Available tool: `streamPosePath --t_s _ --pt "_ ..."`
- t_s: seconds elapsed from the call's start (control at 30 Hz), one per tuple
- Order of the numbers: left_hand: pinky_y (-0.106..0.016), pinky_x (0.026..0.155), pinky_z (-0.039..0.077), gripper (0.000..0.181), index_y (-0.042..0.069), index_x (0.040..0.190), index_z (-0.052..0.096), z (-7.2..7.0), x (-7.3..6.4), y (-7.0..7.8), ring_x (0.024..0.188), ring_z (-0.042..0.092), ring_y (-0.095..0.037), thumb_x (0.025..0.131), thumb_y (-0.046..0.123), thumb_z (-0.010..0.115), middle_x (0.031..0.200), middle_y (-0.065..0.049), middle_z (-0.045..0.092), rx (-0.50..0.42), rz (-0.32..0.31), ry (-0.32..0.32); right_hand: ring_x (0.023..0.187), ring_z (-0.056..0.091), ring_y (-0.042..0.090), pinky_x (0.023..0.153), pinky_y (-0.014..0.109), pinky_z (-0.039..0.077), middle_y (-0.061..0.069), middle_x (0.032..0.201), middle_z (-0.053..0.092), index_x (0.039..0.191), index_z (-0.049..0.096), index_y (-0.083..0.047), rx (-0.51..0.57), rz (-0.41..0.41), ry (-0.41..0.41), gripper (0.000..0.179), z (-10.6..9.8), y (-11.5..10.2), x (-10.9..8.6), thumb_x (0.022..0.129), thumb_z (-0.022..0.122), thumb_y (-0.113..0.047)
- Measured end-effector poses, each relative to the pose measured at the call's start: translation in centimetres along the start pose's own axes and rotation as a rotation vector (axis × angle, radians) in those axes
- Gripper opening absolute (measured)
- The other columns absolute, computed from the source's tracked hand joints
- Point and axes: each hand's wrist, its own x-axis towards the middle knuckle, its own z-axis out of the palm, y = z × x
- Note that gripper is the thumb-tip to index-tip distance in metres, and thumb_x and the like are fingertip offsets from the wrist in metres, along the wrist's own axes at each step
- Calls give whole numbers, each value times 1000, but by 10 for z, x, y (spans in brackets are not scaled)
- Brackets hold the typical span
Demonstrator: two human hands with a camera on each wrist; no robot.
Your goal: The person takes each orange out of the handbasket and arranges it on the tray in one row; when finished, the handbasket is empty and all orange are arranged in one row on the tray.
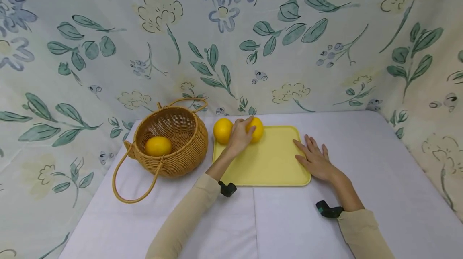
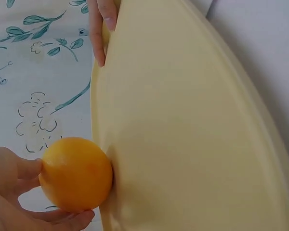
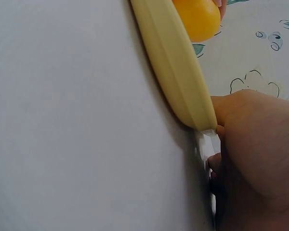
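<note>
My left hand (image 1: 239,136) reaches over the back of a yellow tray (image 1: 276,160) and grips an orange (image 1: 257,129) between thumb and fingers. In the left wrist view, the thumb and fingertips sit on opposite sides of this orange (image 2: 76,174), right at the tray's surface. A second orange (image 1: 222,131) lies at the tray's back left corner, beside the left hand. My right hand (image 1: 317,162) rests at the tray's right edge with its fingers spread. Part of that hand is hidden behind the tray's rim in the right wrist view.
Left of the tray stands a round wicker basket (image 1: 191,152) with two loop handles, one hanging toward the front. Another orange (image 1: 158,146) lies inside it. A white cloth (image 1: 285,223) covers the table, and a floral curtain (image 1: 231,70) hangs behind.
</note>
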Motion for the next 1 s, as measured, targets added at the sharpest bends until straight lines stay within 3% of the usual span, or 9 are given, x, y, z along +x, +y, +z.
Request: streamPosePath --t_s 0.13,0.4,0.77,1.0 --pt "-50 123 38 46 13 151 54 0 0 -5 146 45 -37 106 21 60 157 -23 46 -24 34 -19 157 -8 52 118 75 -15 31 170 -6 164 25 -8 1 2 7 63 1 0 0 111 44 -36" --pt "-50 126 33 63 9 153 51 0 -1 -10 148 41 -39 96 17 75 160 -22 43 -14 114 -44 157 -7 53 118 76 -14 32 170 -4 163 26 -7 -2 -1 10 63 0 -1 0 110 45 -35" --pt "-49 125 35 61 0 154 45 3 -2 -13 143 46 -38 99 13 70 155 -22 46 34 143 -17 157 -8 52 118 76 -15 32 170 -5 163 25 -8 -2 -3 17 63 2 2 1 111 44 -36" --pt "-47 122 40 66 2 155 41 5 -4 -12 143 48 -36 99 17 71 157 -21 44 103 156 -27 157 -8 52 118 76 -15 32 170 -5 164 25 -8 -8 2 20 63 1 1 1 110 43 -37"
